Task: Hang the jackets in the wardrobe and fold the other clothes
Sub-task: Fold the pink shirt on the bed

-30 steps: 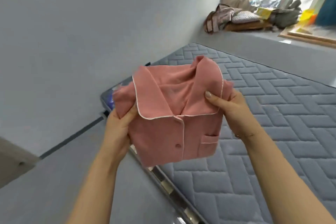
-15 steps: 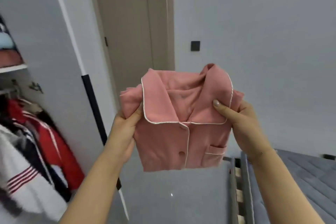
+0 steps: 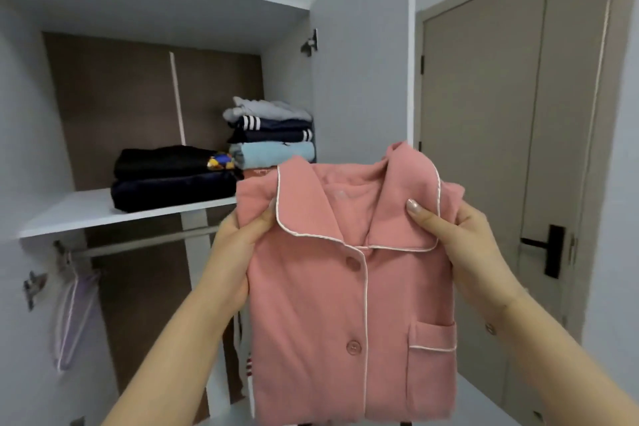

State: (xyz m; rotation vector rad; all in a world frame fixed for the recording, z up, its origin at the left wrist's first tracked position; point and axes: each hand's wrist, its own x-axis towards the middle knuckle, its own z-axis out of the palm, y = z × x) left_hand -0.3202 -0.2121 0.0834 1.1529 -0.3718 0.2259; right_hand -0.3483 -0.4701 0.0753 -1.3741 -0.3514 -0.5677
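1. Background: an open wardrobe [image 3: 359, 79] with a white shelf [image 3: 79, 214] fills the left half of the view; a closed beige door [image 3: 484, 114] with a dark handle [image 3: 549, 249] stands at the right.
2. Left hand [image 3: 238, 245]: grips the left edge of the folded pink pyjama shirt [image 3: 345, 287], thumb on the front just beside the white-piped collar, the other fingers hidden behind the cloth.
3. Right hand [image 3: 460, 245]: grips the right edge, thumb pressed on the collar flap, fingers curled behind.
4. Shirt: held upright between both hands, in front of the wardrobe and just right of the shelf's edge, with collar up and two buttons and a breast pocket facing the camera.
5. Shelf contents: a dark folded stack [image 3: 169, 176] and, beside it on the right, a taller stack of grey, navy and light-blue garments [image 3: 273, 131].
6. Below the shelf: a hanging rail [image 3: 145, 244] carries a pale hanger [image 3: 72, 315] at its left end.
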